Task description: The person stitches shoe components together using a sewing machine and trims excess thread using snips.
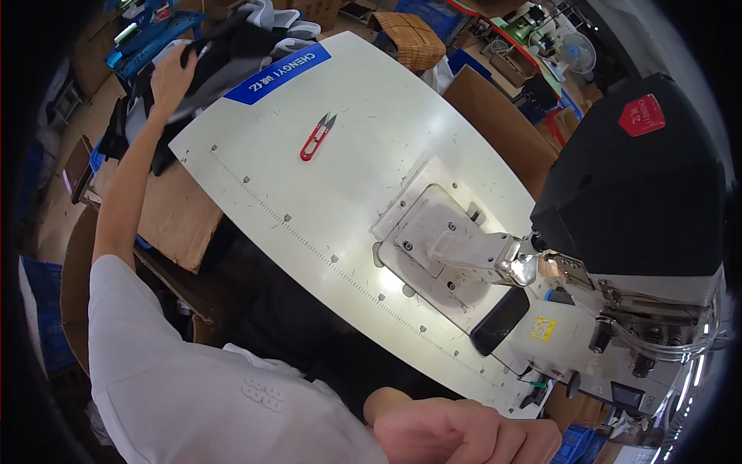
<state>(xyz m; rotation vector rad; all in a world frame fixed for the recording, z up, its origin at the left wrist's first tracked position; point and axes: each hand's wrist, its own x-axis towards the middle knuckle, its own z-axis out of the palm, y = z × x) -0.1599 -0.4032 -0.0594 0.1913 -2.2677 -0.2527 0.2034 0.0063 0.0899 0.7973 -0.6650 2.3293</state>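
Observation:
My left arm reaches out to the far left, and my left hand [171, 81] is closed on a black cloth piece [212, 66] at a heap of fabric. Black, grey and white cloth pieces [290, 27] lie bunched together there, beside the table's far left end. My right hand [471, 433] is close to me at the lower edge, over the near side of the table, its fingers curled in with nothing showing between them. Red-handled thread snips [318, 138] lie on the white sewing table [363, 93], apart from both hands, blades pointing away.
A sewing machine with a black head cover [634, 185] stands at the right, its lit needle area above a metal plate [440, 255]. Cardboard boxes [498, 116] stand behind the table, and a flattened cardboard piece [178, 213] lies at the left. A wicker basket [410, 39] is at the back.

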